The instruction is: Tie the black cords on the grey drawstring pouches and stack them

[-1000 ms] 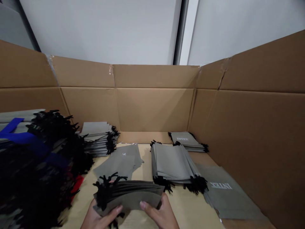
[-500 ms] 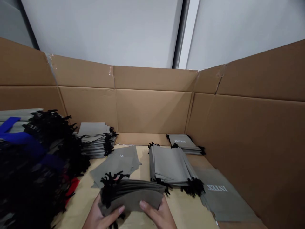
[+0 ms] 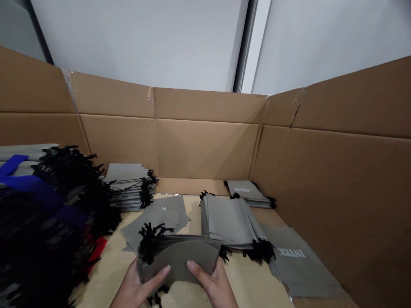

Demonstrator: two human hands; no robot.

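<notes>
Between my two hands is a stack of grey drawstring pouches (image 3: 183,259), held on edge and bowed, with black cord ends sticking out at its upper left and below. My left hand (image 3: 141,284) grips its left end, thumb across the front. On the right end, my right hand (image 3: 213,282) does the same, its thumb pressed to the near face. The fingers behind the stack are hidden. Just beyond lie a few loose grey pouches (image 3: 160,211) without visible cords, and a fanned pile of grey pouches (image 3: 226,218) with black cords.
Tall cardboard walls (image 3: 205,147) enclose the work surface (image 3: 250,278). On the left rises a big heap of black cord ends (image 3: 41,252) with a blue ribbon (image 3: 25,184). Stacked pouches (image 3: 125,184) stand at back left, more pouches (image 3: 245,190) at back right. Printed grey pieces (image 3: 305,265) lie right.
The held stack has risen slightly and tipped so more of its front face shows. Both hands keep their grip, and the surrounding piles stay put.
</notes>
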